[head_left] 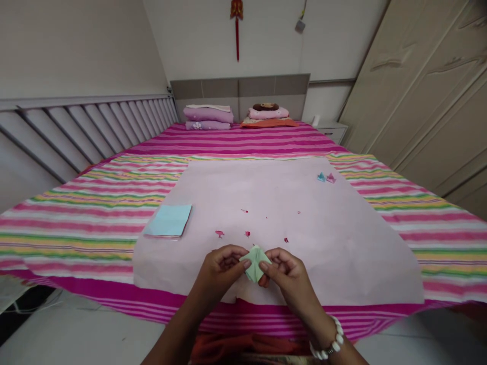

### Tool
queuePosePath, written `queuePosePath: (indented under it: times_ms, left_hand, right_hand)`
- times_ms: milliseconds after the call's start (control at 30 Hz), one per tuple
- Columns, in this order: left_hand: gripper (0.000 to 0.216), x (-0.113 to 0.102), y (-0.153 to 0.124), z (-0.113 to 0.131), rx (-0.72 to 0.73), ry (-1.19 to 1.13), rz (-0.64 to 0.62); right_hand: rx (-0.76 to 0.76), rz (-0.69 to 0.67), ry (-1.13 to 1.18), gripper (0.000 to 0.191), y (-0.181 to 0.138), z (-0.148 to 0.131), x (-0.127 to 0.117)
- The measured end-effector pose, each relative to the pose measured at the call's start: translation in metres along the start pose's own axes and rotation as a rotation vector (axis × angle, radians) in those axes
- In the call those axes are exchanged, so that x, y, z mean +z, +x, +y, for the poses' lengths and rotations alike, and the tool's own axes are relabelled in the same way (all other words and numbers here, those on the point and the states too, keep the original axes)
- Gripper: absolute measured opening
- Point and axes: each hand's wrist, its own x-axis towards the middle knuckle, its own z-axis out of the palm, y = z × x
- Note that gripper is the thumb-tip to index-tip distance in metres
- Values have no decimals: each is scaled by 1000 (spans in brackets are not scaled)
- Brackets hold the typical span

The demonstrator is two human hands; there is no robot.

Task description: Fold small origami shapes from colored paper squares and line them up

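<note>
Both hands meet low at the near edge of the bed (399,203), forearms angled in from below. Left hand (222,266) and right hand (285,268) each pinch a side of a small folded green paper (255,263) with thumb and fingertips, held just above the pink sheet (285,203). The paper is diamond-like, one tip up, one down toward the person. White bead bracelet (331,344) on right wrist. Stack of blue paper (169,221) lies to the left; two small folded pieces (326,178) far right.
</note>
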Motion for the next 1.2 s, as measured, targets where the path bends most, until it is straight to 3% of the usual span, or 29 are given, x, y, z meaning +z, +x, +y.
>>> queuePosePath:
  times_ms: [100,267,433,800,1000,1200]
  left_hand:
    - [14,0,-1,-1,-48,-15,-58]
    - [14,2,0,-2,-47,-52,-22]
    - [12,2,-1,1,-49,-61,-78]
    - [20,0,-5,6,72,-82,-234]
    - [8,5,-5,2,102,25,-71]
    - [9,5,-6,-1,150,116,-61]
  right_hand:
    - [11,6,12,24,0,2,-1]
    - [32,10,47,19,-2,1,-1]
    - [35,-5,113,12,-4,-1,-2]
    - [9,38,226,10,-7,-2,2]
    - [18,26,163,14,-9,0,2]
    - [28,37,209,15,-10,0,4]
